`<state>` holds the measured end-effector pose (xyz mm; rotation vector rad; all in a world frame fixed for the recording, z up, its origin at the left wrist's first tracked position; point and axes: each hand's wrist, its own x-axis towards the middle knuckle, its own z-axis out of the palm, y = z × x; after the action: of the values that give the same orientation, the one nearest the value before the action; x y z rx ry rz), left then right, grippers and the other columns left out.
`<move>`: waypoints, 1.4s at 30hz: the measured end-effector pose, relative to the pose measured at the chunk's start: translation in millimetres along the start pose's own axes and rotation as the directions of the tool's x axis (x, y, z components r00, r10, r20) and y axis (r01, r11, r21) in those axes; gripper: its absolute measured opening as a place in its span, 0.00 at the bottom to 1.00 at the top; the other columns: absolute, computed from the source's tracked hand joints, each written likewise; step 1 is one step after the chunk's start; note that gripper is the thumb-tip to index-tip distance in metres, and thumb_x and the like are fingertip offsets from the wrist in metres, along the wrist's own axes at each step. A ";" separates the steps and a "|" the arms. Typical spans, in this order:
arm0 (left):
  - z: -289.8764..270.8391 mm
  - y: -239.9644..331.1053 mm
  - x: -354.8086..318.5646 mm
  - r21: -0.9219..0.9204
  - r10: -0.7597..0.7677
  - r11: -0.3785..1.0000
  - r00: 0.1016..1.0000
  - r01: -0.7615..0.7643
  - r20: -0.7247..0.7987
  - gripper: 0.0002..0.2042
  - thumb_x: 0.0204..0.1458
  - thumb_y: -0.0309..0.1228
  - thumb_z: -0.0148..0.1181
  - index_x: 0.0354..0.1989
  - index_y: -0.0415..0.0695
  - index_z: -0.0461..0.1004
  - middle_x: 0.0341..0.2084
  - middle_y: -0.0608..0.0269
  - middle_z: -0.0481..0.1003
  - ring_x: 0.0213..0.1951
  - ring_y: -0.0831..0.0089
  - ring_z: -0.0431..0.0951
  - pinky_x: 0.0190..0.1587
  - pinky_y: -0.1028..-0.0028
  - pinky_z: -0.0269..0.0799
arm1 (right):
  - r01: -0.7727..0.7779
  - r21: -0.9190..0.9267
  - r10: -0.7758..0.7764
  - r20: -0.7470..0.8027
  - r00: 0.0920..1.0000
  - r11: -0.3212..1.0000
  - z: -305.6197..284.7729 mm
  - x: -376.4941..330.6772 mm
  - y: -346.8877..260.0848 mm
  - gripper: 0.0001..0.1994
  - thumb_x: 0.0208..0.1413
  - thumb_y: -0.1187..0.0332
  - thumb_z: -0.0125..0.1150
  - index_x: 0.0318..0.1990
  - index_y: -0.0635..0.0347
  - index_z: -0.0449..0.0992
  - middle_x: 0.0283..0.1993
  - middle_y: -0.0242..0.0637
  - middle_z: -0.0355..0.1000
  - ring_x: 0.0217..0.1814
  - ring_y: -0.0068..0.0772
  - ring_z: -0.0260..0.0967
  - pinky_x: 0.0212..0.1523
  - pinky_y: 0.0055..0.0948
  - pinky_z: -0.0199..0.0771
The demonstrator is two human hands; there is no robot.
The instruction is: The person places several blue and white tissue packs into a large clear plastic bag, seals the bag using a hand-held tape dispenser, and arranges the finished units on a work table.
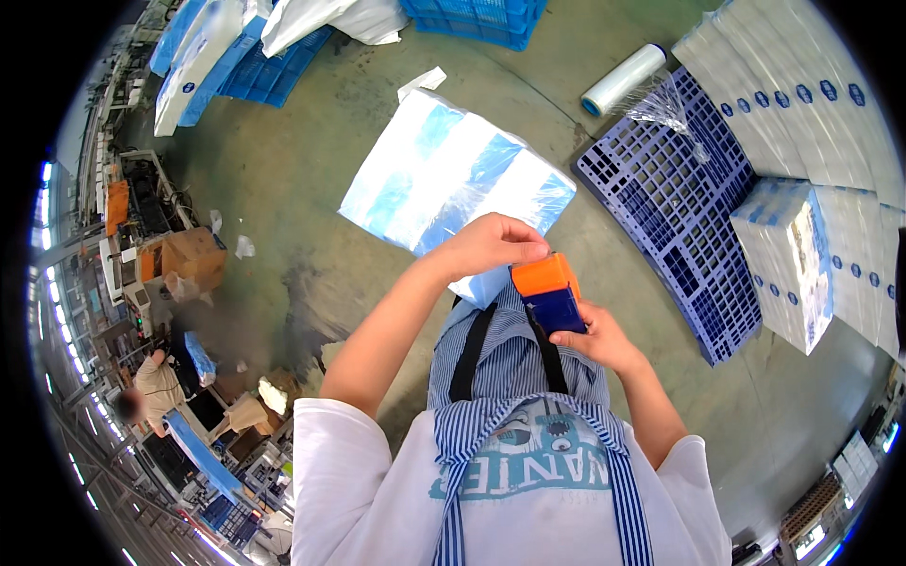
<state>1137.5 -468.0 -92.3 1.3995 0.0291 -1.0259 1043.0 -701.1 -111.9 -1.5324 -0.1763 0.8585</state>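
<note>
I hold a small orange and dark blue device [550, 294] in front of my striped apron. My right hand [604, 340] grips its dark blue lower part from below. My left hand [493, 243] is curled over the orange top end, fingers pressing on it. Just beyond my hands, a large white and blue plastic-wrapped pack [453, 179] lies on the concrete floor.
A blue plastic pallet [675, 212] lies to the right with stacked white packs [802, 104] on it. A roll of clear stretch film [623, 79] lies beyond it. Blue crates [477, 19] and bags sit at the back. Another person [151, 387] works by machines at far left.
</note>
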 end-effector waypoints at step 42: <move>-129.1 27.9 275.6 0.865 0.090 0.375 0.942 -0.333 0.324 0.09 0.49 0.35 0.55 0.33 0.43 0.74 0.26 0.61 0.75 0.31 0.72 0.73 0.35 0.74 0.67 | 0.192 0.656 0.470 -0.686 0.556 0.730 207.4 164.5 -18.1 0.09 0.50 0.70 0.60 0.37 0.65 0.72 0.27 0.32 0.70 0.24 0.20 0.67 0.27 0.20 0.67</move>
<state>1387.1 -524.8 -259.2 2.1941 -1.0480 -0.9846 1041.1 -437.7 -143.7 -1.0786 0.9247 0.1629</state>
